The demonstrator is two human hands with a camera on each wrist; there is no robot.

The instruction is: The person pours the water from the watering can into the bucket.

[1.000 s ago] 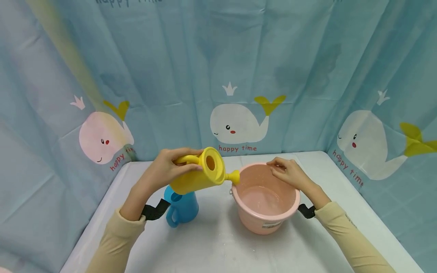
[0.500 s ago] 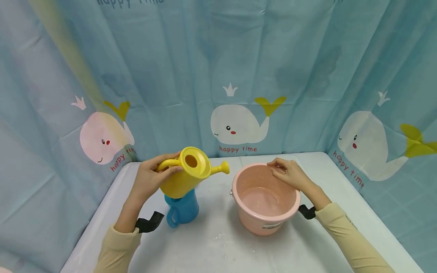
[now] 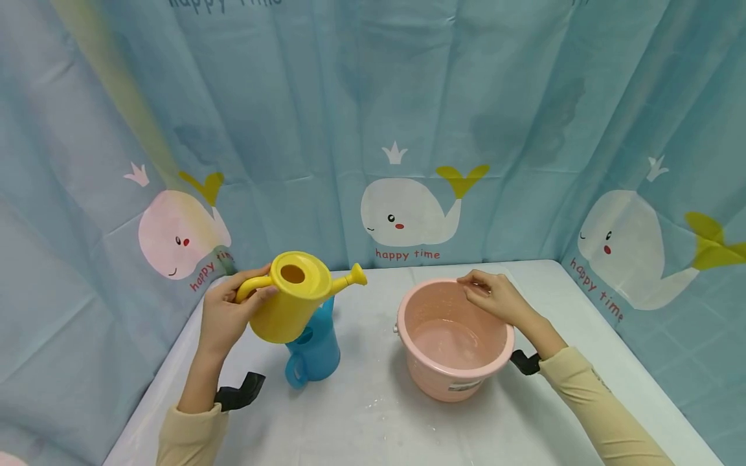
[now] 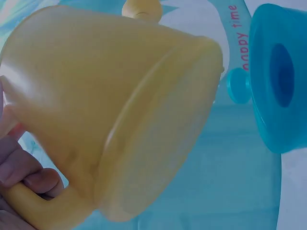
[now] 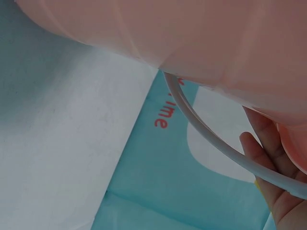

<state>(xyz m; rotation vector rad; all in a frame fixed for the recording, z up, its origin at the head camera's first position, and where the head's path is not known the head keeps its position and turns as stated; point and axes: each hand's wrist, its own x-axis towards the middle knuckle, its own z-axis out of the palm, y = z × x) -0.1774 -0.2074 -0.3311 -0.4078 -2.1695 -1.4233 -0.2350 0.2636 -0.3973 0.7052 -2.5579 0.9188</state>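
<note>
My left hand [image 3: 224, 316] grips a yellow watering can [image 3: 281, 312] by its handle. The can hangs above the table, tilted, with its spout [image 3: 348, 278] pointing up and to the right. In the left wrist view the can's base [image 4: 160, 148] faces a blue watering can [image 4: 268, 122]. That blue can stands upright on the table, partly behind the yellow one in the head view. My right hand [image 3: 494, 299] holds the far right rim of a pink bucket [image 3: 449, 382], which has shallow water [image 3: 445, 340] at its bottom. Fingers [image 5: 261, 153] show outside the bucket wall, near the white bail handle [image 5: 206, 127].
A white tabletop [image 3: 350, 427] carries several water drops left of the bucket. Behind and on both sides hangs a light blue curtain [image 3: 303, 142] printed with whales.
The yellow watering can has moved left, away from the bucket, and tipped back more upright. My right hand and the bucket look unchanged.
</note>
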